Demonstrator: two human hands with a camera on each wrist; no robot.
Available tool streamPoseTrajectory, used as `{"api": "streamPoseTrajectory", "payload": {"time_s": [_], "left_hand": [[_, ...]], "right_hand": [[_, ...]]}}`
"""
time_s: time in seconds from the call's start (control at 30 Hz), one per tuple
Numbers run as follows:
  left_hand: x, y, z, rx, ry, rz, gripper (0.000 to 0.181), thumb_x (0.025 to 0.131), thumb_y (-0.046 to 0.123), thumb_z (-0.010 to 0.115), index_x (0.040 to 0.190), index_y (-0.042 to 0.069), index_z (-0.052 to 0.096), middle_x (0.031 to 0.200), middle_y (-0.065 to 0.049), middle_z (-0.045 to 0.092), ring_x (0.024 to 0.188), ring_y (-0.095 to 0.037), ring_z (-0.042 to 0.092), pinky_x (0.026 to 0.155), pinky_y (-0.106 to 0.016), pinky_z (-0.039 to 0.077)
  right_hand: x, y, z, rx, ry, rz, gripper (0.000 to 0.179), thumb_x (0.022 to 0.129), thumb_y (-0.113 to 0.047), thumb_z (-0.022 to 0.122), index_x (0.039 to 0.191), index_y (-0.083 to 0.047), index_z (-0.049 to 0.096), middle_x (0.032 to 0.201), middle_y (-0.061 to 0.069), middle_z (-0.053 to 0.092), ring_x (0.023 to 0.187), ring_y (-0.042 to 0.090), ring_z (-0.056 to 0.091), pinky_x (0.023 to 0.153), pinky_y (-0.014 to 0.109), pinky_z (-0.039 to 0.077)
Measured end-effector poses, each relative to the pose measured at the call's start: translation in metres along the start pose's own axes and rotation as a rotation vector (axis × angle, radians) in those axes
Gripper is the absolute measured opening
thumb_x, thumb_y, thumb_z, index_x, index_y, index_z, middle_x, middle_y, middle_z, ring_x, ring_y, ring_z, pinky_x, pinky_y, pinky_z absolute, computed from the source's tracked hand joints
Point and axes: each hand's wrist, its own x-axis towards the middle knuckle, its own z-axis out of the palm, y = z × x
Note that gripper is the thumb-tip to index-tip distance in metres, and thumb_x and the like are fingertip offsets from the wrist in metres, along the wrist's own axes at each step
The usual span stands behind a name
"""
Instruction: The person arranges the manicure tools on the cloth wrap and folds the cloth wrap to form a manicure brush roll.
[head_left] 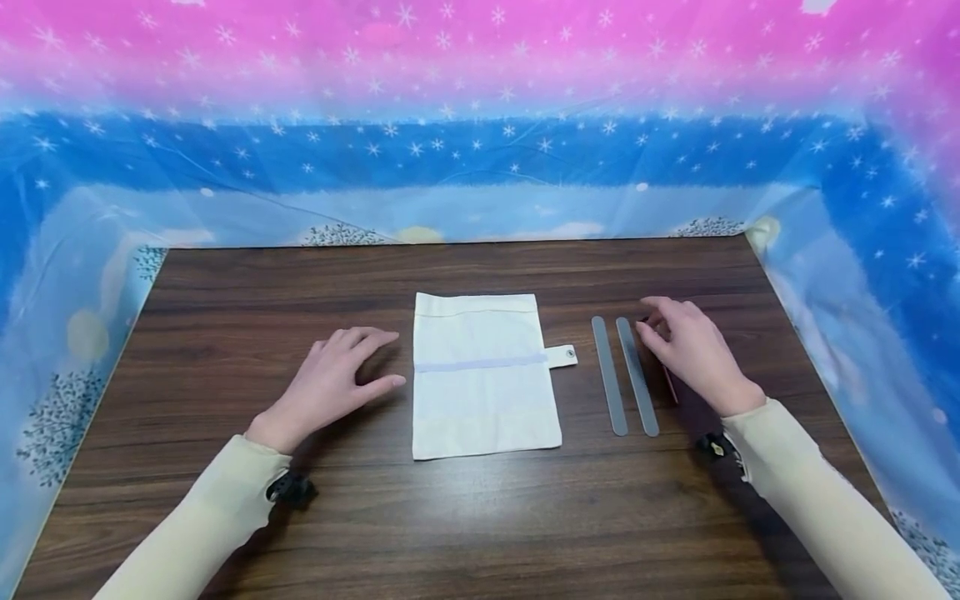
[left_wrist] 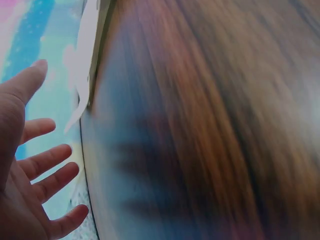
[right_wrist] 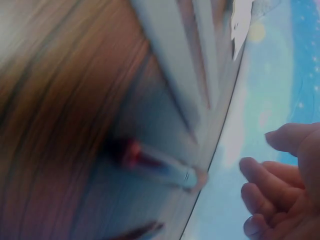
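Observation:
My left hand (head_left: 330, 379) hovers just left of a white cloth pouch (head_left: 487, 408), thumb and fingers spread, holding nothing. Across the pouch runs a pale lavender band (head_left: 480, 364), and a tab (head_left: 561, 357) with a metal snap sticks out on its right. Two grey nail files (head_left: 609, 375) lie side by side right of that tab. Over the table beside them is my right hand (head_left: 693, 350), its fingers loosely bent around nothing. Mostly hidden beneath it is a thin reddish stick (head_left: 671, 387). The right wrist view shows a blurred tube-like thing with a red end (right_wrist: 160, 167).
A dark slender thing (right_wrist: 142, 231) appears at the bottom of the right wrist view, too blurred to identify. The brown wood-grain table (head_left: 480, 533) is bordered by a pink and blue snowflake-patterned cloth (head_left: 480, 150) at the back and sides.

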Motion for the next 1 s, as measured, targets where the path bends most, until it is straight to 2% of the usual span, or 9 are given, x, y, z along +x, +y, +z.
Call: {"api": "streamPoseTrajectory", "payload": {"time_s": [0.23, 0.43, 1.0], "left_hand": [[0.011, 0.011, 0.009, 0.003, -0.006, 0.067, 0.061, 0.094, 0.043, 0.078, 0.145, 0.013, 0.061, 0.142, -0.015, 0.057, 0.13, -0.037, 0.051, 0.103, -0.066, 0.038], [0.019, 0.015, 0.015, 0.008, -0.018, 0.113, 0.057, 0.092, 0.037, 0.081, 0.141, 0.013, 0.065, 0.138, -0.013, 0.058, 0.125, -0.034, 0.051, 0.098, -0.062, 0.042], [0.022, 0.016, 0.022, 0.016, -0.043, 0.136, 0.051, 0.091, 0.035, 0.083, 0.134, 0.011, 0.069, 0.138, -0.014, 0.06, 0.125, -0.035, 0.052, 0.099, -0.06, 0.042]], "right_hand": [[0.012, -0.017, 0.01, 0.007, -0.148, 0.024, 0.036, 0.103, -0.019, 0.066, 0.134, -0.001, 0.064, 0.098, 0.011, 0.074, 0.085, 0.027, 0.064, 0.071, 0.046, 0.05], [0.024, -0.025, 0.02, 0.007, -0.249, 0.092, 0.041, 0.102, -0.023, 0.069, 0.134, 0.001, 0.062, 0.105, 0.017, 0.075, 0.076, 0.023, 0.069, 0.065, 0.042, 0.053], [0.047, -0.036, 0.032, -0.068, -0.312, 0.181, 0.038, 0.101, -0.025, 0.07, 0.129, 0.0, 0.064, 0.101, 0.016, 0.074, 0.069, 0.022, 0.067, 0.056, 0.037, 0.05]]}}
